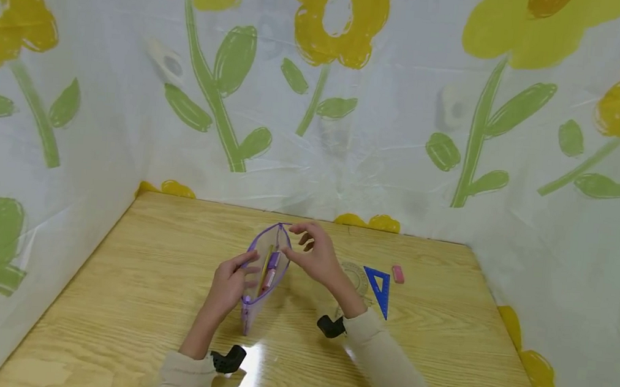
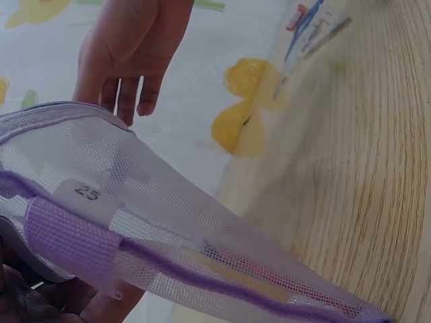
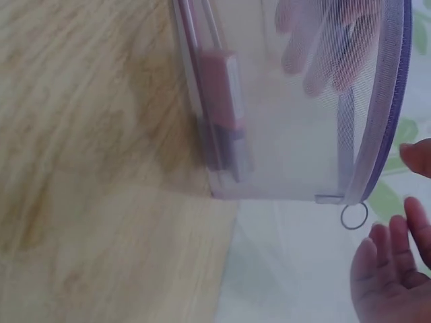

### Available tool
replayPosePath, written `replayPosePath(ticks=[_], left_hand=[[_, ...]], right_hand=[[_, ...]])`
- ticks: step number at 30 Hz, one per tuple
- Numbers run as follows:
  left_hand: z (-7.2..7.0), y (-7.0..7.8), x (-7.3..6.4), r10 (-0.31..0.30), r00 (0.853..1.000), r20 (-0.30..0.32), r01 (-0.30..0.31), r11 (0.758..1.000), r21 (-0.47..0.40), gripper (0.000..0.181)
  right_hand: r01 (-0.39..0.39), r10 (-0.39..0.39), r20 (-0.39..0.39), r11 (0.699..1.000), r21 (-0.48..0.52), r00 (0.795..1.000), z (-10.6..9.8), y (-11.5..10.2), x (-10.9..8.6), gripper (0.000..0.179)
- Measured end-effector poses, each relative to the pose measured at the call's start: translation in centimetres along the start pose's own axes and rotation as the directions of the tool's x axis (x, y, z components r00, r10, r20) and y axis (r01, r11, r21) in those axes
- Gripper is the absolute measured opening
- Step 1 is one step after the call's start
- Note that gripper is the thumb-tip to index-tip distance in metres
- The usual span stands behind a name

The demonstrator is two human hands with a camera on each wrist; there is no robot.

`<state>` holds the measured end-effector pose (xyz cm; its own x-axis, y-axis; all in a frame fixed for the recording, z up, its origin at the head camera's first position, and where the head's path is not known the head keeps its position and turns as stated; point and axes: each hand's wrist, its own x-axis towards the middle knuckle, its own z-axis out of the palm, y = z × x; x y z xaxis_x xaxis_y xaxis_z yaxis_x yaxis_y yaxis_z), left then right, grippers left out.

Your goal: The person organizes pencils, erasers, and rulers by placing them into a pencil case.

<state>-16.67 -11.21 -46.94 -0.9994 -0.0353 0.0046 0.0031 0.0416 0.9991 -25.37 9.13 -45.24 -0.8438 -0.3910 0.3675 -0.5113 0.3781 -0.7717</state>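
Note:
A see-through mesh pencil pouch (image 1: 257, 304) with purple edging stands on the table, its zipped mouth spread open. My left hand (image 1: 226, 286) holds its near left side, with fingers showing through the mesh in the right wrist view. Inside lie a yellow pencil (image 1: 265, 267) and small purple and pink blocks (image 3: 221, 91), whose kind I cannot tell. Beside the pouch's far right rim, my right hand (image 1: 315, 257) has loosely bent fingers and nothing in them. A ring (image 3: 354, 216) hangs at the pouch's corner, near that hand but apart from it.
Right of the pouch lie a clear protractor (image 1: 355, 276), partly behind the right forearm, a blue set square (image 1: 382, 293) and a pink eraser (image 1: 398, 274). Flower-printed white sheeting (image 1: 333, 177) borders the wooden table (image 1: 159, 266) at the back and sides.

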Motion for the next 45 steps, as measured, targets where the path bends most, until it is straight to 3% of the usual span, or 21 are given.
replayPosePath(ticks=[5,11,20,30,39,45], left_hand=[[0.3,-0.1,0.1,-0.005,1.000,0.002,0.005,1.000,-0.009,0.049],[0.1,-0.1,0.1,-0.017,1.000,-0.006,0.017,1.000,-0.014,0.050],[0.1,-0.1,0.2,-0.020,1.000,0.013,0.020,1.000,0.000,0.050],[0.4,-0.2,0.5,-0.010,1.000,0.017,0.010,1.000,0.021,0.049],[0.2,-0.1,0.6,0.002,0.999,0.032,-0.003,1.000,0.021,0.049],[0.1,-0.3,0.5,-0.003,1.000,0.030,0.002,1.000,0.031,0.048]], right_hand=[[0.016,-0.011,-0.040,0.993,0.118,0.999,-0.5,-0.3,-1.0,0.037],[-0.048,0.061,-0.035,0.959,0.281,0.998,-0.6,-0.8,-2.0,0.038],[-0.104,0.124,-0.031,0.921,0.374,0.992,-1.5,0.3,-4.6,0.036],[-0.178,0.200,-0.015,0.905,0.385,0.980,-2.2,1.3,-7.7,0.038],[-0.202,0.211,0.010,0.918,0.341,0.977,-3.0,2.4,-9.1,0.037],[-0.260,0.266,0.022,0.918,0.300,0.964,-4.0,3.3,-10.9,0.038]])
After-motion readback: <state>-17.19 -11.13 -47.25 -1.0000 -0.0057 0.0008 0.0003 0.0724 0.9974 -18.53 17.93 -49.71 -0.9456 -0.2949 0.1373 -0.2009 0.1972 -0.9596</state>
